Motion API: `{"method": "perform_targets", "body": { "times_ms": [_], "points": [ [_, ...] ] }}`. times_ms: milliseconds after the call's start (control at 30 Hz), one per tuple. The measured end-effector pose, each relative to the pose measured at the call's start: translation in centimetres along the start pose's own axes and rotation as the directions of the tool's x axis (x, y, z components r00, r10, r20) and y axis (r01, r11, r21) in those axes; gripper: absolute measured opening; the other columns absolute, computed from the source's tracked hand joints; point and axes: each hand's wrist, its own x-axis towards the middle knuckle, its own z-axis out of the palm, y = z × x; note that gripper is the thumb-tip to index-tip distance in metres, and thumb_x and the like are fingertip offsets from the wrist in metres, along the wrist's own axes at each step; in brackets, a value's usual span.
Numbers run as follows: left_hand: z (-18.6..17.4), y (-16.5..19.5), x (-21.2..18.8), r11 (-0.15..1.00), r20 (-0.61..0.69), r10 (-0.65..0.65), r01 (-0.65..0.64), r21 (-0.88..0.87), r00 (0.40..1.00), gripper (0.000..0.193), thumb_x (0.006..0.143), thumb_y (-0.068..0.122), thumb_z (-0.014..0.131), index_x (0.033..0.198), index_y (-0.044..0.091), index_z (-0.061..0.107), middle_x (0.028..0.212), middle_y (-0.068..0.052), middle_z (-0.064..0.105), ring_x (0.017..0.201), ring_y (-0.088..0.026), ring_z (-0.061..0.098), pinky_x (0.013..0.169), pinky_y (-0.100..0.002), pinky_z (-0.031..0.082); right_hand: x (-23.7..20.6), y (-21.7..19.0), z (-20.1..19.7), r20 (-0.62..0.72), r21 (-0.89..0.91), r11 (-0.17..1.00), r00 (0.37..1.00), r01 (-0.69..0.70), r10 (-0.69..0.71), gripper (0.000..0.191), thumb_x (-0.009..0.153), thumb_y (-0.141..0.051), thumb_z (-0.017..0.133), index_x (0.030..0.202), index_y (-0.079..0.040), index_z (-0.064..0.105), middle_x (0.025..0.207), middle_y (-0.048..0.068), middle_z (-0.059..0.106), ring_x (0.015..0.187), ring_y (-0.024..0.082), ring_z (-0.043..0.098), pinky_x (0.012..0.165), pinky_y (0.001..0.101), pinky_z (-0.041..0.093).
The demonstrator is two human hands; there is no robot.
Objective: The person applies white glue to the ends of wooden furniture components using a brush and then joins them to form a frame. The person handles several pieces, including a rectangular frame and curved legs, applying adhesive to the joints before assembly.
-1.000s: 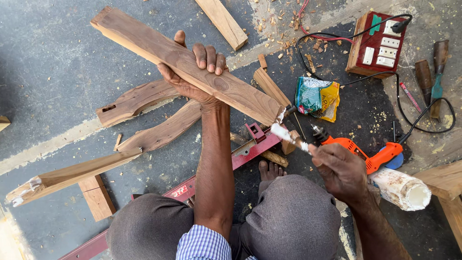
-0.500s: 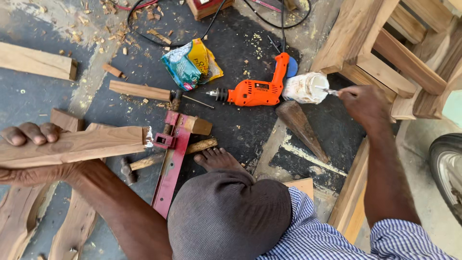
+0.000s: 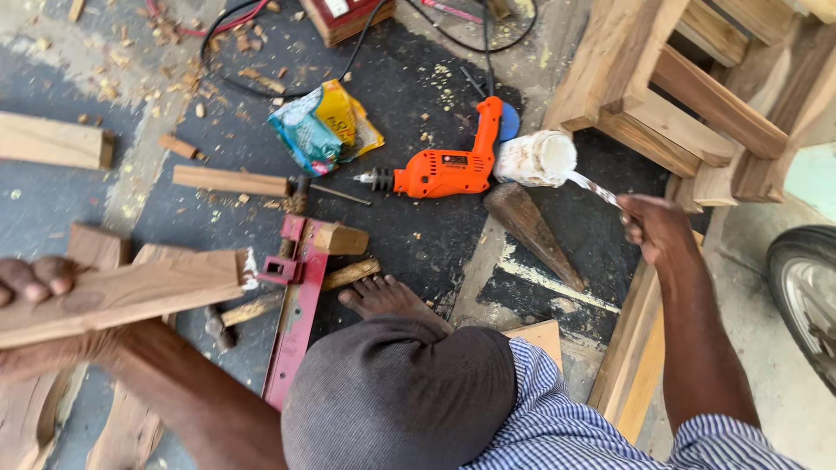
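Meanwhile left hand (image 3: 35, 287) grips a wooden plank (image 3: 131, 292); right hand (image 3: 649, 226) holds a glue-coated stick (image 3: 596, 189) at the white pot (image 3: 535, 158), nothing glued yet.

Left hand (image 3: 35, 287) grip closed; right hand (image 3: 653, 228) seemingly clenched.

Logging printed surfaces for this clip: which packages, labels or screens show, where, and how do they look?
Plastic packet: on the dark floor left of the orange drill, crumpled, blue and yellow.
Drill label: small dark rectangle on the drill's body.
Red box: top edge, wooden, with white labels.
No screens.
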Motion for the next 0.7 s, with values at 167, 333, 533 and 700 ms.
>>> {"method": "perform_targets", "body": {
  "times_ms": [167,333,533,700],
  "points": [
    [4.2,-2.2,1.4,0.917,0.088,0.095,-0.052,-0.394,0.992,0.062,0.103,0.061,0.052,0.143,0.014,0.05,0.097,-0.022,0.072,0.071,-0.03,0.073,0.054,-0.039,0.063,-3.5,-1.8,8.1,0.402,0.339,0.941,0.904,0.003,-0.148,0.021,0.102,-0.017,0.072,0.11,0.003,0.069,0.089,0.006,0.065,0.069,0.013,0.056,0.059,0.0252,0.044],
    [9.5,-1.8,2.1,0.937,-0.092,0.213,-0.23,-0.264,0.973,0.062,0.106,0.059,0.047,0.141,0.008,0.047,0.082,-0.01,0.062,0.064,-0.021,0.062,0.051,-0.034,0.056,-8.7,-4.3,27.1,0.745,0.256,0.965,0.623,0.063,-0.238,0.027,0.098,-0.008,0.071,0.118,0.01,0.069,0.095,0.013,0.069,0.081,0.018,0.062,0.068,0.0288,0.048],
    [12.0,-0.6,2.8,0.923,-0.076,0.293,-0.303,-0.239,0.953,0.059,0.112,0.056,0.042,0.141,0.006,0.048,0.083,-0.008,0.055,0.064,-0.017,0.059,0.05,-0.033,0.055,-14.9,-7.9,37.9,0.844,0.23,0.902,0.387,0.364,-0.372,0.025,0.101,-0.008,0.072,0.121,0.007,0.073,0.089,0.008,0.063,0.077,0.013,0.053,0.067,0.026,0.044],
    [11.7,-1.1,2.7,0.931,-0.087,0.258,-0.271,-0.244,0.962,0.059,0.111,0.058,0.039,0.14,0.007,0.048,0.083,-0.008,0.054,0.066,-0.018,0.058,0.053,-0.034,0.054,-17.3,-9.3,39.6,0.818,0.128,0.7,0.324,0.703,-0.475,0.026,0.099,-0.011,0.073,0.122,0.001,0.075,0.093,0.005,0.066,0.08,0.012,0.055,0.068,0.0249,0.045]
  ]
}}
